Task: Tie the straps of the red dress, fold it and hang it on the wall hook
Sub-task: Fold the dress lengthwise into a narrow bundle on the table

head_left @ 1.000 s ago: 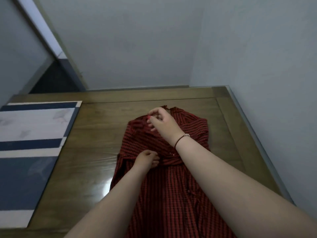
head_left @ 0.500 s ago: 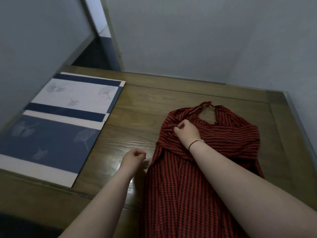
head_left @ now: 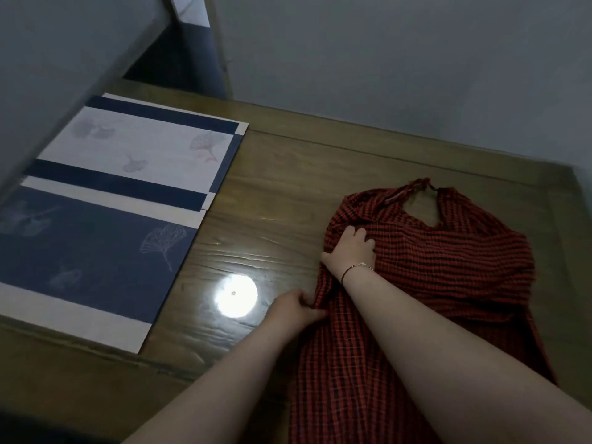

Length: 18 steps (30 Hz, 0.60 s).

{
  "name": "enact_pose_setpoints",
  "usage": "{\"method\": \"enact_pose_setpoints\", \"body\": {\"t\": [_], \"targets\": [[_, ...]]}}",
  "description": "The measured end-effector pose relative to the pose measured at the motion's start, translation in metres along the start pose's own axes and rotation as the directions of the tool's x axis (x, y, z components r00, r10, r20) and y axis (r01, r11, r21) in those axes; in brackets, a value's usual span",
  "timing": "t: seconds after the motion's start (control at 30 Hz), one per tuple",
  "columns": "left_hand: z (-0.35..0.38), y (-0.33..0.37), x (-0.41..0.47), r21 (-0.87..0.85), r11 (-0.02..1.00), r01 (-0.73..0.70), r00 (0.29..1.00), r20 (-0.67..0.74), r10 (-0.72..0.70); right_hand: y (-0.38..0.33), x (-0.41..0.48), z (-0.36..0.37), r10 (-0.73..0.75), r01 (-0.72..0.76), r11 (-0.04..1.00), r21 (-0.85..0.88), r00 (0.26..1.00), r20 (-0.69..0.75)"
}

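The red checked dress [head_left: 448, 270] lies flat on the wooden table [head_left: 282, 200], neck end away from me, skirt running off the bottom of the view. Its straps [head_left: 416, 184] meet in a knot at the top of the neck opening. My right hand [head_left: 350, 249] lies on the dress's upper left part, fingers spread and pressing the cloth down. My left hand [head_left: 296, 307] pinches the dress's left edge at waist height. No wall hook is in view.
A blue and white mat with leaf prints [head_left: 105, 213] covers the table's left part. A bright round reflection of a lamp [head_left: 236, 295] shines on the wood near my left hand. Grey walls close in behind and to the right.
My view swung left and the dress now sits further right. My left hand moved from the bare table onto the dress's left edge. My right hand flattened on the cloth.
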<state>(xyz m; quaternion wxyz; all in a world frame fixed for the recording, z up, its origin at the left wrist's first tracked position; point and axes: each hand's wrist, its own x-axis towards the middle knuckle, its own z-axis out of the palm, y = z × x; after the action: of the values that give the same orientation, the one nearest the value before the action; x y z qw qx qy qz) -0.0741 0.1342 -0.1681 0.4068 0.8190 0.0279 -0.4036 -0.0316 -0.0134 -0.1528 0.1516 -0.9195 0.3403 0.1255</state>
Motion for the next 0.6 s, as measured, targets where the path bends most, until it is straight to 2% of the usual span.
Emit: {"method": "enact_pose_setpoints", "body": {"t": [0.13, 0.23, 0.3, 0.37, 0.47, 0.6], "targets": [[-0.001, 0.002, 0.004, 0.089, 0.996, -0.005, 0.999, 0.036, 0.002, 0.005, 0.006, 0.004, -0.048, 0.049, 0.997, 0.062, 0.999, -0.018], [-0.001, 0.009, -0.004, -0.071, 0.997, -0.013, 0.996, 0.093, 0.02, 0.015, 0.011, -0.005, -0.027, 0.027, 0.986, 0.162, 1.0, 0.002], [0.002, 0.021, -0.018, -0.195, 0.98, -0.036, 0.987, 0.145, 0.065, 0.024, 0.011, -0.018, 0.015, -0.018, 0.956, 0.292, 1.0, 0.013], [0.005, 0.036, -0.034, -0.269, 0.96, -0.073, 0.976, 0.178, 0.124, 0.035, 0.009, -0.036, 0.055, -0.044, 0.891, 0.451, 0.998, -0.01], [0.015, 0.062, -0.052, -0.282, 0.947, -0.153, 0.954, 0.209, 0.216, 0.06, 0.004, -0.072, 0.099, -0.043, 0.746, 0.664, 0.994, -0.047], [0.047, 0.098, -0.081, -0.272, 0.931, -0.242, 0.912, 0.262, 0.314, 0.109, -0.007, -0.119, 0.079, 0.006, 0.602, 0.798, 0.995, -0.067]]}}
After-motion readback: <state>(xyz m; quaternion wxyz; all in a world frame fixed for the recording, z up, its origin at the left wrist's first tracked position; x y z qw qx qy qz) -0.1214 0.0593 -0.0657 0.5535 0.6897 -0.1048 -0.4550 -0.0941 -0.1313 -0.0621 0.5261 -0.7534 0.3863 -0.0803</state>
